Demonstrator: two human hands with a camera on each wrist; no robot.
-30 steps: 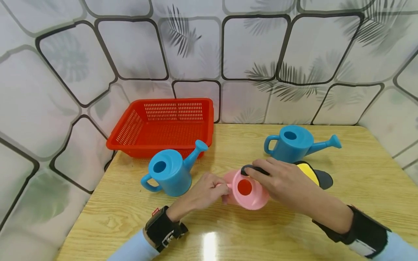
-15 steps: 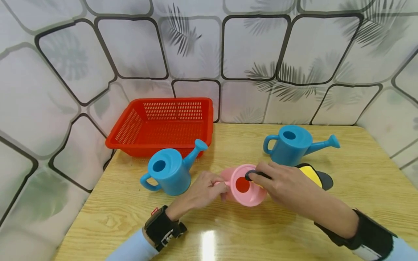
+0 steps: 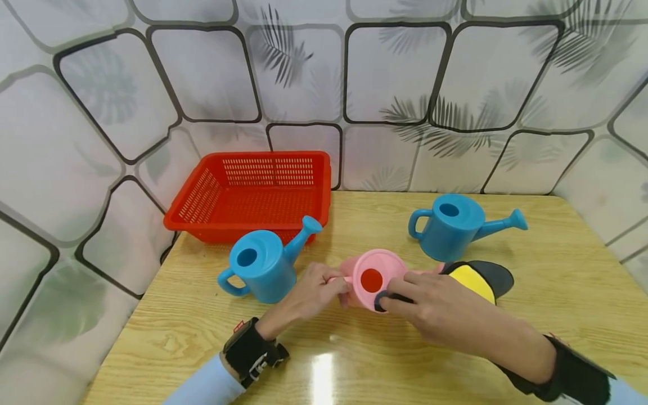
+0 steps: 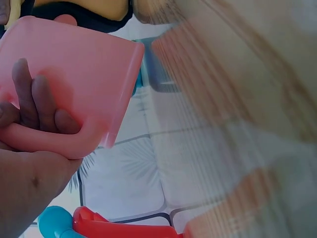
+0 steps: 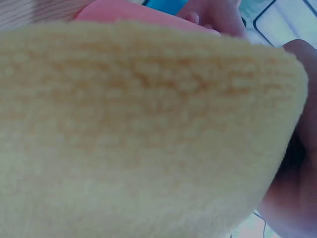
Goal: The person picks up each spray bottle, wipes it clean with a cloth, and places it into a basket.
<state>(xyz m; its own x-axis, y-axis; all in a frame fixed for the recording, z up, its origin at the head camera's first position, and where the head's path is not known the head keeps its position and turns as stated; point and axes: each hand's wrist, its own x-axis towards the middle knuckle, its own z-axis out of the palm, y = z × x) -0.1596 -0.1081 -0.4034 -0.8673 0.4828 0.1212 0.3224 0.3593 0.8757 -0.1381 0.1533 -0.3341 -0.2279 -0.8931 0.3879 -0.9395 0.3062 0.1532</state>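
A pink watering can with a round red-looking opening stands at the middle of the table. Its handle is gripped by my left hand, the fingers curled through the loop. My right hand holds a yellow-and-black sponge against the can's top rim, a dark end showing at the fingertips and the broad yellow part sticking out behind the hand. That yellow face fills most of the right wrist view. The can's spout is mostly hidden behind the right hand and sponge.
A blue watering can stands left of the left hand, in front of a red slotted basket. Another blue watering can stands behind the right hand. A patterned wall borders the wooden table at the back.
My right hand has moved the sponge's dark end along the rim, from the far side to the near side. The pink can has turned and shifted slightly left, still held by the handle.
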